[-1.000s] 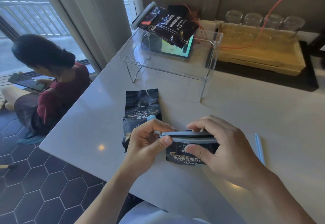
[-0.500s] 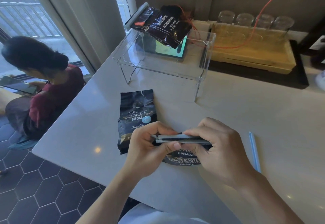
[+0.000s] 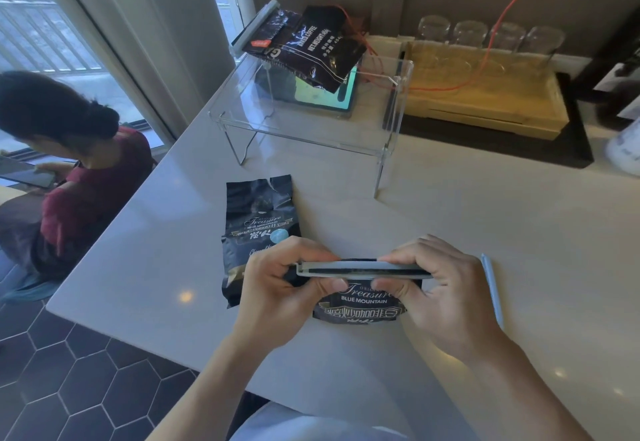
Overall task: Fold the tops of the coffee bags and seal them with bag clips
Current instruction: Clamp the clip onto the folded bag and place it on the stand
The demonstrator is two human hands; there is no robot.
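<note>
A small black Blue Mountain coffee bag (image 3: 360, 305) stands near the counter's front edge, its folded top caught in a pale grey bag clip (image 3: 360, 270). My left hand (image 3: 280, 288) pinches the clip's left end and my right hand (image 3: 440, 288) pinches its right end, both shut on it. A second black coffee bag (image 3: 258, 218) lies flat just left of my hands, its top unfolded. A third dark bag (image 3: 311, 47), with a grey clip (image 3: 254, 26) on its top, lies on a clear acrylic stand (image 3: 391, 121). A spare light blue clip (image 3: 491, 288) rests right of my right hand.
The white counter (image 3: 502, 218) ends at a corner on the left, above dark hexagon floor tiles. A person (image 3: 69, 177) sits on the floor there with a phone. A wooden tray (image 3: 485, 101) with upturned glasses, an orange cable and a tablet (image 3: 325, 94) stand at the back.
The clip has closed further onto the folded bag top and my fingers have shifted along it. More of the bag's label shows below the clip. The camera drifted slightly.
</note>
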